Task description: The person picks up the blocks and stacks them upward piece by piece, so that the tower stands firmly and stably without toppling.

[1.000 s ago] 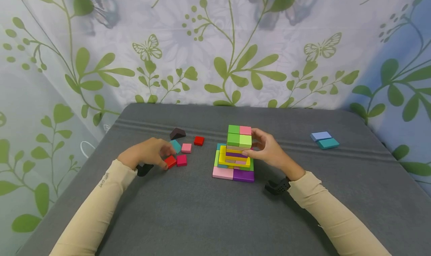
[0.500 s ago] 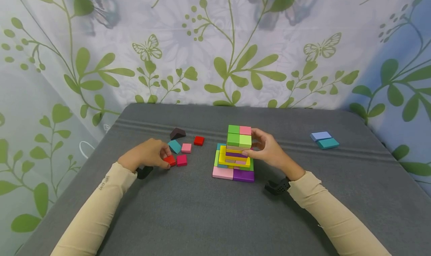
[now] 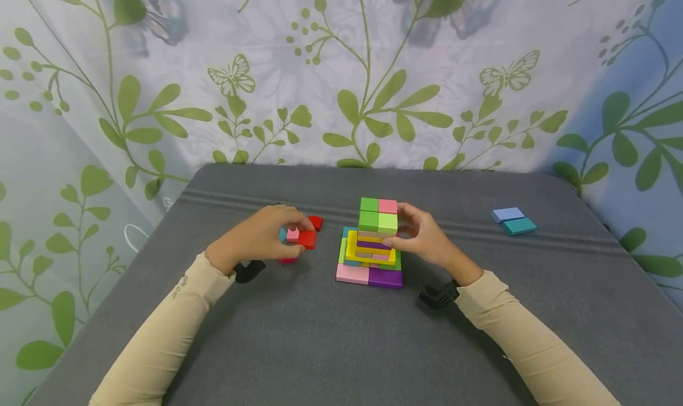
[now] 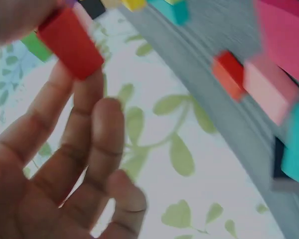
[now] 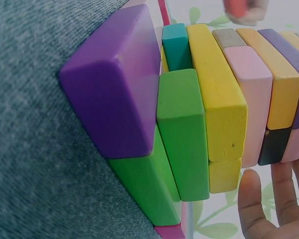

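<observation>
My left hand (image 3: pixel 264 234) pinches a flat red block (image 3: pixel 307 240) between thumb and fingers, above the table left of the tower. In the left wrist view, that red block (image 4: pixel 70 42) is tilted at the fingertips. A tower of colored blocks (image 3: pixel 377 223) stands mid-table, wide at the bottom and narrower above, topped with green and pink pieces. My right hand (image 3: pixel 424 237) holds its right side, thumb at the front and fingers toward the back. The right wrist view shows fingers (image 5: pixel 286 199) beside the upper layers, though their contact is partly out of frame.
Partly behind my left hand lie a second red block (image 3: pixel 316 223), a pink block (image 3: pixel 292 235), a magenta block (image 3: pixel 289 260) and a teal one. Light blue (image 3: pixel 508 215) and teal (image 3: pixel 519 226) flat blocks lie far right. A patterned curtain (image 3: pixel 299 98) hangs behind the table.
My left hand took hold of the red block, lifted it and carried it right toward the tower. My right hand has stayed at the tower.
</observation>
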Demonstrator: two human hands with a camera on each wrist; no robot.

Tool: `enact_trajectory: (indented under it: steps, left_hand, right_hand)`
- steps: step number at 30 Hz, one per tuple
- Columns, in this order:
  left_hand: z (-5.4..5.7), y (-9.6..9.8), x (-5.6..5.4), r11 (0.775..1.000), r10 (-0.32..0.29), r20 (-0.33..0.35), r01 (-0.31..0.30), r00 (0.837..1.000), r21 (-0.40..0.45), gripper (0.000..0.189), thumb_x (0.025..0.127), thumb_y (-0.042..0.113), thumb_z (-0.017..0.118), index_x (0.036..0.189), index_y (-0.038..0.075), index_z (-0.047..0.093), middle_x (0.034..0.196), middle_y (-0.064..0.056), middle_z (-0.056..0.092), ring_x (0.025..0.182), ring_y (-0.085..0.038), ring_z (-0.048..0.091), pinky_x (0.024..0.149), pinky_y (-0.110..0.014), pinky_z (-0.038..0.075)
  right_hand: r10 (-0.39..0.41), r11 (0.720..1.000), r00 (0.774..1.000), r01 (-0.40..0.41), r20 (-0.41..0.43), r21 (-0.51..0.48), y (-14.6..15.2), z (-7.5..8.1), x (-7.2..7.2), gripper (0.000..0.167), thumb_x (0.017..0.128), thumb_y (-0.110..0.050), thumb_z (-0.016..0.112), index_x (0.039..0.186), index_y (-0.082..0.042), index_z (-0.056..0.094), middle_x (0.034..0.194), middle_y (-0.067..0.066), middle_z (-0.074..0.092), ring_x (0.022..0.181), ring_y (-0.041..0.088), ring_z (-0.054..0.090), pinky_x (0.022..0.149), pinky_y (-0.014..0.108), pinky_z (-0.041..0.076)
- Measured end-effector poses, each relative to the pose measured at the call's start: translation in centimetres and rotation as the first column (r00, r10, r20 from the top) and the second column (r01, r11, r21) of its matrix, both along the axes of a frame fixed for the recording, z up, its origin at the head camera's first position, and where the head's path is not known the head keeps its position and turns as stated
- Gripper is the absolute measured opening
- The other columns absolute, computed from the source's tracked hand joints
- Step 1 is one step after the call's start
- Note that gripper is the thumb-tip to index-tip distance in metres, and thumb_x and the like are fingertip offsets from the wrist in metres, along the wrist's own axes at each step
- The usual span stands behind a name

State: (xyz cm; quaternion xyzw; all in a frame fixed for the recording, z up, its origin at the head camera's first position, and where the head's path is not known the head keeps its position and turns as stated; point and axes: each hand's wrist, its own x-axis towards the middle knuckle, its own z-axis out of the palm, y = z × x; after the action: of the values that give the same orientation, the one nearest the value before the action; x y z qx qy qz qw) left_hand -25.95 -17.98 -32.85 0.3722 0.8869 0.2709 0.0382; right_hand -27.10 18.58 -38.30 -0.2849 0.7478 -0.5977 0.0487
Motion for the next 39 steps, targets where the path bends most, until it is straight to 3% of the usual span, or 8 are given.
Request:
enact_trajectory:
  steps: [7,12,18,25,30,39]
  left_hand:
    - [1.2,3.4,-0.3,0.991,-0.061,-0.115,0.073,0.991,0.108,0.033,0.097,0.018,0.080,0.128,0.005,0.077,0.114,-0.003,0.072,0.103,-0.023,0.062,0.086,-0.044,0.054]
    - [2.1,5.5,-0.9,0.981,-0.049,-0.160,0.077,0.986,0.178,0.041,0.100,0.019,0.081,0.137,0.005,0.074,0.123,-0.009,0.071,0.111,-0.026,0.063,0.093,-0.045,0.055]
    - [2.6,7.6,-2.2,0.976,-0.036,-0.130,0.063,0.991,0.207,0.042,0.101,0.019,0.079,0.139,0.003,0.072,0.128,-0.010,0.070,0.118,-0.032,0.060,0.099,-0.049,0.052]
    - [3.0,9.2,-3.5,0.989,-0.041,-0.090,0.054,0.995,0.139,0.042,0.104,0.021,0.076,0.141,0.002,0.069,0.132,-0.010,0.072,0.119,-0.030,0.063,0.106,-0.047,0.051]
    - [3.0,9.6,-3.8,0.996,-0.026,-0.065,0.031,0.998,0.082,0.042,0.104,0.023,0.075,0.142,0.005,0.068,0.131,-0.008,0.073,0.117,-0.027,0.064,0.104,-0.046,0.053]
    - [2.7,9.6,-4.0,0.996,-0.034,-0.050,0.038,0.998,0.076,0.040,0.104,0.021,0.075,0.142,0.007,0.070,0.128,-0.006,0.073,0.112,-0.025,0.062,0.099,-0.045,0.053]
  right_hand:
    - [0.005,1.000,1.000,-0.005,0.000,-0.005,0.1,0.0,-0.1,0.063,0.093,-0.002,0.083,0.144,0.017,0.051,0.129,0.021,0.065,0.112,0.012,0.063,0.094,0.025,0.055]
    - [0.011,1.000,1.000,-0.011,-0.002,-0.013,0.1,0.0,-0.1,0.063,0.093,-0.005,0.083,0.143,0.017,0.051,0.130,0.021,0.065,0.112,0.013,0.063,0.094,0.026,0.055]
    - [0.015,1.000,1.000,-0.015,0.009,-0.015,0.1,0.1,0.0,0.064,0.094,-0.007,0.083,0.144,0.017,0.051,0.130,0.019,0.064,0.113,0.012,0.062,0.095,0.027,0.055]
    - [0.017,1.000,1.000,-0.017,0.005,-0.013,0.0,0.2,-0.1,0.064,0.095,-0.008,0.083,0.144,0.017,0.051,0.131,0.022,0.064,0.113,0.012,0.063,0.095,0.027,0.055]
    - [0.018,1.000,1.000,-0.018,0.005,-0.011,-0.1,0.3,0.0,0.064,0.095,-0.008,0.084,0.144,0.017,0.051,0.133,0.026,0.063,0.113,0.012,0.063,0.095,0.027,0.055]
    - [0.019,1.000,1.000,-0.019,0.003,-0.013,-0.1,0.3,0.0,0.064,0.094,-0.007,0.083,0.143,0.018,0.051,0.133,0.028,0.063,0.113,0.011,0.063,0.095,0.027,0.055]
